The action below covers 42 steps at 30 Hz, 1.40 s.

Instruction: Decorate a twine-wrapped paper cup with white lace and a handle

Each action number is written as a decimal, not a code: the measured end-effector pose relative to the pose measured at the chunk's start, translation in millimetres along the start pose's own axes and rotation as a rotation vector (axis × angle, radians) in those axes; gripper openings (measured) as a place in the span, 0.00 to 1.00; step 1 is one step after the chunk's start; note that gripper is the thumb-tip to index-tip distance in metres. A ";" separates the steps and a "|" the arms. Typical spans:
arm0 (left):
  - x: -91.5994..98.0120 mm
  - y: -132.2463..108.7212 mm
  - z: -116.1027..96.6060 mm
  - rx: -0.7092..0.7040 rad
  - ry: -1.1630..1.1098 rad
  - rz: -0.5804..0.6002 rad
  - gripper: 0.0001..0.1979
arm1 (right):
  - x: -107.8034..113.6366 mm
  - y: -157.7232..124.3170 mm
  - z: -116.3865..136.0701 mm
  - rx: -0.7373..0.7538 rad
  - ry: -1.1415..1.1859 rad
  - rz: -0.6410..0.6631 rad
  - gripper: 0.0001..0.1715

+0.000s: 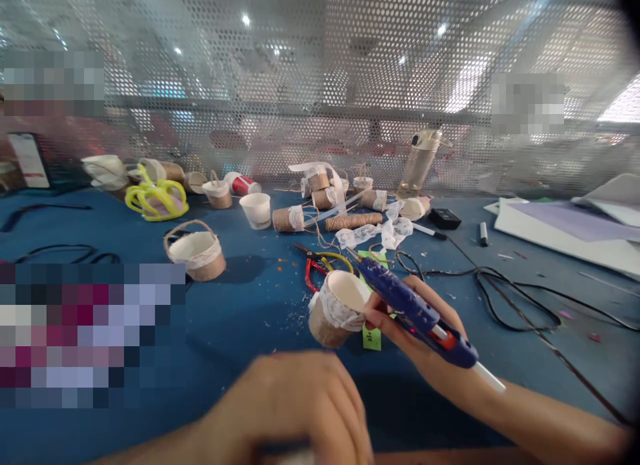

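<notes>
My right hand (400, 325) is closed around a blue hot glue gun (403, 298) with a white glue stick poking out of its back end. The gun's nozzle points to the upper left. Its fingertips touch the side of a small paper cup (330, 318) wrapped in brown twine with a white lace band, tilted with its mouth up. My left hand (300, 405) is blurred at the bottom, close to the camera, its fingers curled downward; what they hold, if anything, is hidden. Red-and-yellow-handled pliers (317, 268) and a green paper strip (371, 338) lie by the cup.
A twine basket with a handle (200, 255) stands left. Behind are a plain white cup (255, 210), twine-wrapped cups, a twine roll (353, 221), lace (367, 235) and a yellow wire basket (157, 198). A black cord (520, 305) loops right, near paper sheets (560, 235) and a bottle (419, 163).
</notes>
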State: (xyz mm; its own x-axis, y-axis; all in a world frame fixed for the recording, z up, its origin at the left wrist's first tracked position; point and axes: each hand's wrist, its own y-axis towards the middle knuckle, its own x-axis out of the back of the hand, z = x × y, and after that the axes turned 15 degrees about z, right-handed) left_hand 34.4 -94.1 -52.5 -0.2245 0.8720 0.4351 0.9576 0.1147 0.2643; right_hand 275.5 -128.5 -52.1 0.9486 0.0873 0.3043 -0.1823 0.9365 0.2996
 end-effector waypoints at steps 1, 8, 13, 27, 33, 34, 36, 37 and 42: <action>9.3 -1.7 -8.2 0.039 -0.054 -0.174 0.15 | -0.1 -0.1 -0.3 -0.003 0.006 -0.003 0.07; 37.9 4.8 17.7 0.311 -0.041 -0.561 0.24 | -5.4 -0.6 -2.2 -0.005 0.006 0.017 0.07; 35.0 18.6 21.5 0.422 -0.182 -0.307 0.34 | -8.8 -1.2 -4.9 0.030 -0.006 0.063 0.08; 39.7 4.7 8.7 0.451 -0.086 -0.258 0.34 | -12.6 11.3 -0.8 -0.175 0.353 -0.040 0.15; 42.2 3.9 9.1 0.429 0.029 -0.266 0.35 | -7.2 10.1 -6.8 -0.248 0.395 0.008 0.13; 41.9 3.5 9.3 0.422 0.036 -0.262 0.34 | -6.3 9.4 -8.4 -0.243 0.379 0.022 0.11; 40.9 2.2 9.5 0.404 0.022 -0.253 0.34 | -4.5 8.1 -10.9 -0.214 0.352 0.081 0.07; 40.4 1.5 9.5 0.396 0.007 -0.251 0.34 | -3.4 7.6 -11.6 -0.200 0.336 0.121 0.04; 39.9 -1.2 9.1 0.406 -0.078 -0.291 0.34 | 3.9 6.7 -12.6 -0.084 0.076 0.218 0.06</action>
State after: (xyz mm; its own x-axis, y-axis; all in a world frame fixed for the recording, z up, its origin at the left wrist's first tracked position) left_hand 26.0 -55.1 -43.3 -0.4933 0.8076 0.3231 0.8538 0.5205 0.0024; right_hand 281.3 -117.7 -60.3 0.9065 0.3129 0.2835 -0.3658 0.9174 0.1570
